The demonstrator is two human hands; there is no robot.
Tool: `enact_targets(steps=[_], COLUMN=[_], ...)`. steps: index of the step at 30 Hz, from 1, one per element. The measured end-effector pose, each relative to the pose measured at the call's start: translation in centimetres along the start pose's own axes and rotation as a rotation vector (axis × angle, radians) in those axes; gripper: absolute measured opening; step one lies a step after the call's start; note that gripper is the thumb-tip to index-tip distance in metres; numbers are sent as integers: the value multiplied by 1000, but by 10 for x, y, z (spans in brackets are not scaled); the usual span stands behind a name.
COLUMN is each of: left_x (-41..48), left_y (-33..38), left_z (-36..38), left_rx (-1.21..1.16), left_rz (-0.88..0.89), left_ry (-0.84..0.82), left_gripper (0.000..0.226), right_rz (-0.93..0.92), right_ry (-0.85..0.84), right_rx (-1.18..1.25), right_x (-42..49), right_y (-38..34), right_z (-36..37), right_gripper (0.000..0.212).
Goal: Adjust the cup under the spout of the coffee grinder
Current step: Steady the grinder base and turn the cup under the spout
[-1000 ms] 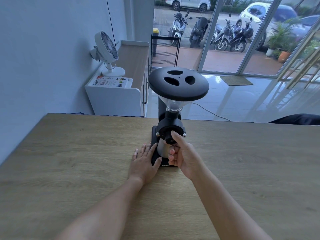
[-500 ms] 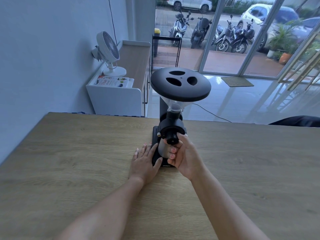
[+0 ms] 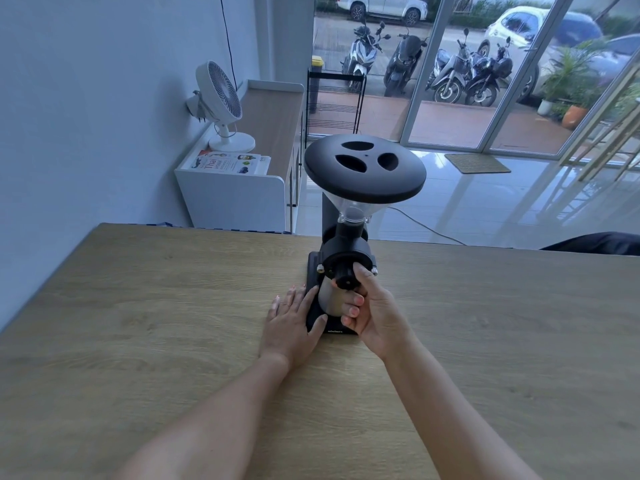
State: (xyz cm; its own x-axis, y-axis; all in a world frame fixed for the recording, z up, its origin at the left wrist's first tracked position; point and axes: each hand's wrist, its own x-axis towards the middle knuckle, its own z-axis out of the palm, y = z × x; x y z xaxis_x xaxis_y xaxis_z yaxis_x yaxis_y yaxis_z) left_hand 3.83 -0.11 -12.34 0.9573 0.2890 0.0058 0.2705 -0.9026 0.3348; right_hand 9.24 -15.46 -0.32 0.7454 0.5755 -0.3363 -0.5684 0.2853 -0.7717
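Note:
A black coffee grinder [image 3: 347, 251] with a wide black hopper lid [image 3: 364, 169] stands at the far middle of the wooden table [image 3: 138, 323]. A silver metal cup [image 3: 329, 299] sits on the grinder's black base, under the round spout housing. My right hand [image 3: 372, 308] wraps around the cup from the right, thumb up against the housing, fingers curled on the cup's front. My left hand [image 3: 291, 322] lies flat on the table against the left side of the base, thumb resting on the base's edge.
Behind the table stands a white sideboard [image 3: 239, 188] with a white fan [image 3: 221, 105] and a magazine [image 3: 227, 162]. A cord [image 3: 426, 225] trails over the tiled floor. A dark object [image 3: 599, 242] sits at the table's far right edge.
My right thumb has shifted slightly on the spout housing while the fingers stay on the cup. The left hand has stayed put. The view has drifted a little.

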Motion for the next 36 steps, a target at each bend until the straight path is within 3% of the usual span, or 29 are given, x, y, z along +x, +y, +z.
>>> enact_targets(steps=[16,36], left_x=[0,1], left_y=[0,0], left_z=[-1,0], left_rx=[11,1], left_rz=[1,-2], left_ry=[1,2], left_gripper=[66,66], right_rz=[-19,-25], right_ry=[52,92], right_rx=[-33,-48], right_x=[-2,-3], right_y=[-2,-2], right_z=[4,6], right_gripper=[42,41])
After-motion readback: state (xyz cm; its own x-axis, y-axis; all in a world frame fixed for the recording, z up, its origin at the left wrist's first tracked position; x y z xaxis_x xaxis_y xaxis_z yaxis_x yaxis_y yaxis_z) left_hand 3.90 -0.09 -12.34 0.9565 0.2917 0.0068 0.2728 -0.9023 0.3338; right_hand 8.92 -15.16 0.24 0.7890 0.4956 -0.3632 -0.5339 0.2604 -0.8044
